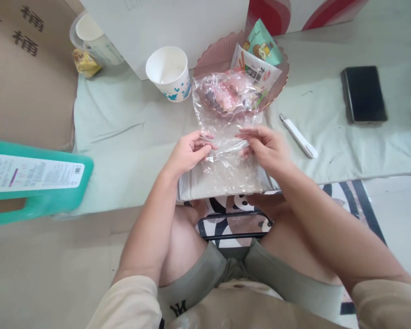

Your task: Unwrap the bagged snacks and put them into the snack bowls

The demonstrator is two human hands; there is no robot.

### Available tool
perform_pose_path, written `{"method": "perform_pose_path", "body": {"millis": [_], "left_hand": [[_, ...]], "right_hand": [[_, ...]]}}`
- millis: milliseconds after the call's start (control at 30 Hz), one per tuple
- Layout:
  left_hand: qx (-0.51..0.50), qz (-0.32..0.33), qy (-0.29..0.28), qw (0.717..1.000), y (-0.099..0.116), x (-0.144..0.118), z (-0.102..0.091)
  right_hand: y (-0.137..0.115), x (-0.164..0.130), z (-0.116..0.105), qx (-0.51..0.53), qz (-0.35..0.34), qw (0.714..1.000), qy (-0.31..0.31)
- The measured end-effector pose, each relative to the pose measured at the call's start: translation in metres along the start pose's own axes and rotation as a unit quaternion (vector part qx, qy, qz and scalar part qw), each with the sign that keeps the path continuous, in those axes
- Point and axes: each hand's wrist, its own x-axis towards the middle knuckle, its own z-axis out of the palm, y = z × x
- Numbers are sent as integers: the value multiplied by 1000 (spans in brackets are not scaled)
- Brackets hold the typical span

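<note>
A clear, crinkled plastic bag [228, 173] lies spread between my hands at the table's front edge. Its far end reaches over the front of a pink ribbed bowl [208, 55]. My left hand [190, 153] has the bag's left side between thumb and fingers. On the opposite side, my right hand [267, 148] pinches the plastic, its fingertips partly behind the film. Inside the bowl are a white snack packet [256, 71] and a green snack packet [263, 45]. Something pink shows through the plastic, too blurred to name. Under the bag is a flat greyish surface, mostly covered.
A paper cup [169, 75] stands left of the bowl. A white utility knife [298, 136] and a black phone [365, 95] lie to the right. At left are a teal container [55, 201], a cardboard box [30, 82] and a yellow wrapper [85, 63]. White boxes [178, 23] stand behind.
</note>
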Motion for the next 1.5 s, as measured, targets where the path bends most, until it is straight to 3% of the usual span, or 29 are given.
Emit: {"method": "perform_pose_path", "body": {"millis": [233,433,567,700,867,1000,1167,1300,1400,1500], "left_hand": [[3,-24,-8,1000,-1,2,0],[-80,-22,-34,996,0,-1,-6],[-111,-15,-41,993,-1,-2,-8],[-120,2,-36,992,-1,-1,-6],[-82,33,-6,996,-7,1,-10],[-40,98,28,994,-13,5,-18],[39,137,122,982,-11,5,-16],[90,165,141,972,-6,4,-12],[69,167,139,974,-8,4,-12],[-1,129,137,982,-10,3,-12]], "right_hand": [[-1,0,2,14,10,1000,-26],[1,4,4,28,11,999,39],[3,1,1,50,-38,997,45],[4,-1,-3,-5,-77,997,33],[5,2,-5,-29,-87,995,29],[2,3,-8,-27,-80,996,27],[0,1,-10,49,-57,997,15],[8,-1,-6,57,-82,995,16],[13,-3,-2,21,-91,995,21],[13,-5,3,-1,-67,998,3]]}}
